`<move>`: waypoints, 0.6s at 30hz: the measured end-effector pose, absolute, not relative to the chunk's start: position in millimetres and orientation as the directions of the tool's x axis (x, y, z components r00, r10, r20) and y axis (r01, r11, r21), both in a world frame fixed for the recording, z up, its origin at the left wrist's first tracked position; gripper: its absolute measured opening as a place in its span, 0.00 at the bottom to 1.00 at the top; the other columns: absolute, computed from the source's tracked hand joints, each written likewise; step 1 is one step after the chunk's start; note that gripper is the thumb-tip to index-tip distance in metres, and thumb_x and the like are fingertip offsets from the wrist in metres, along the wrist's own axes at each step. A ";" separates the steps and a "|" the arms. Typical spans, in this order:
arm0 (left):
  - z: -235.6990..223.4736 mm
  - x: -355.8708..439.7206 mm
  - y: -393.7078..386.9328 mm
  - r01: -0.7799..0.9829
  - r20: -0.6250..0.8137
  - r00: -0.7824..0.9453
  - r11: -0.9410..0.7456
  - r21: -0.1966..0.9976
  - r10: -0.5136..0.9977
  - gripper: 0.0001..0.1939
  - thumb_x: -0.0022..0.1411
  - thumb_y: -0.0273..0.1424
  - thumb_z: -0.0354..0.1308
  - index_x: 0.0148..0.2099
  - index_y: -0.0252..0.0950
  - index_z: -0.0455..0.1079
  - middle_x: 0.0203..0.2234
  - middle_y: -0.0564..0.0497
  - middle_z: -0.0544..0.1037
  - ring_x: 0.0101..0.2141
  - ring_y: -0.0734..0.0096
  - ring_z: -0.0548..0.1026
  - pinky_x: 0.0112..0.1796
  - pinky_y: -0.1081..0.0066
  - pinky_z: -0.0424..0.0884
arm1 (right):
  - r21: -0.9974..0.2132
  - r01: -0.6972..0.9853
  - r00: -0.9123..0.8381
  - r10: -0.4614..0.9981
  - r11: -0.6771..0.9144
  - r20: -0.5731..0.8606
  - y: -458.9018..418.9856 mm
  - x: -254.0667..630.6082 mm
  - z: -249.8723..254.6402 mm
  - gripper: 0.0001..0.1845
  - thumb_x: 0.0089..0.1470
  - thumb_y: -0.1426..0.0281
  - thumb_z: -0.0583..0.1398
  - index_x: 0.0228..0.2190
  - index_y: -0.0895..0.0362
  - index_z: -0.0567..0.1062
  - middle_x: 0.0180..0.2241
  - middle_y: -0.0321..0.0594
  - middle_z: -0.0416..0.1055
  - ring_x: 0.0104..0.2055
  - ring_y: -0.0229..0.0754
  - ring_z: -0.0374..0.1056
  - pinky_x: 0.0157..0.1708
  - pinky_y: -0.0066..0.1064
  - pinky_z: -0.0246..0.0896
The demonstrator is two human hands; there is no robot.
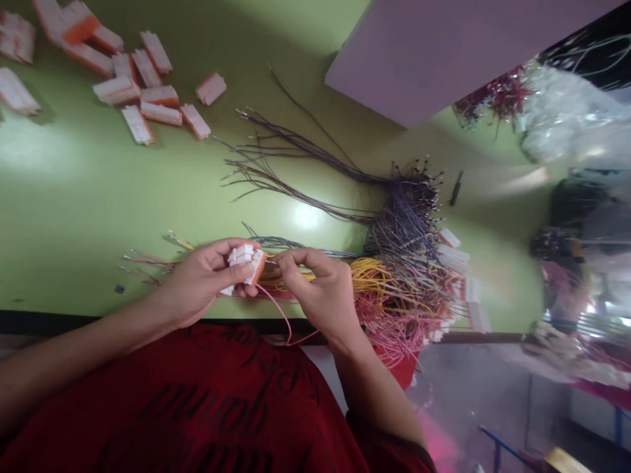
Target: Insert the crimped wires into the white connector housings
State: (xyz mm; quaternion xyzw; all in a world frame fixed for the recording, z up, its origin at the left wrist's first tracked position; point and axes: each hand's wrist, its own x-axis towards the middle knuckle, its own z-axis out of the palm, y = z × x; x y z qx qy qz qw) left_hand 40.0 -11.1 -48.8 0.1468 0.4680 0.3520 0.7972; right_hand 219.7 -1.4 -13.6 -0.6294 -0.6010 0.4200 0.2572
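My left hand is closed around a white and orange connector housing, its orange face turned to the right. From that face a pink wire loops down and passes under my right wrist. My right hand pinches a wire with a metal terminal, its tip close to the orange face; whether it enters the housing I cannot tell. The held wire's colour is hidden by my fingers. Yellow wires and pink wires lie in a bundle to the right of my hands.
Several white and orange housings are scattered at the upper left of the green table. Dark wires fan out across the middle from a grey and purple bundle. A large pale box stands at the back, near a small dark tool.
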 end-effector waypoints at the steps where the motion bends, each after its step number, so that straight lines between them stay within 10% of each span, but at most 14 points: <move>1: -48.6 40.0 -11.0 -0.421 -0.640 0.312 0.706 0.569 0.702 0.21 0.50 0.31 0.74 0.44 0.33 0.73 0.25 0.52 0.81 0.23 0.71 0.77 0.26 0.74 0.73 | -0.830 0.535 -0.062 0.972 -0.159 -0.227 -1.6 219.5 -14.7 0.10 0.54 0.71 0.59 0.23 0.54 0.76 0.26 0.36 0.80 0.31 0.40 0.75 0.36 0.34 0.69; 18: -54.7 41.4 -12.0 -0.357 -0.612 0.281 0.672 0.648 0.739 0.23 0.48 0.35 0.74 0.45 0.34 0.73 0.26 0.52 0.81 0.24 0.69 0.78 0.26 0.71 0.73 | -0.858 0.450 -0.010 0.959 -0.248 -0.283 -6.4 202.3 -23.0 0.10 0.55 0.71 0.59 0.23 0.55 0.74 0.23 0.34 0.76 0.26 0.37 0.71 0.29 0.28 0.65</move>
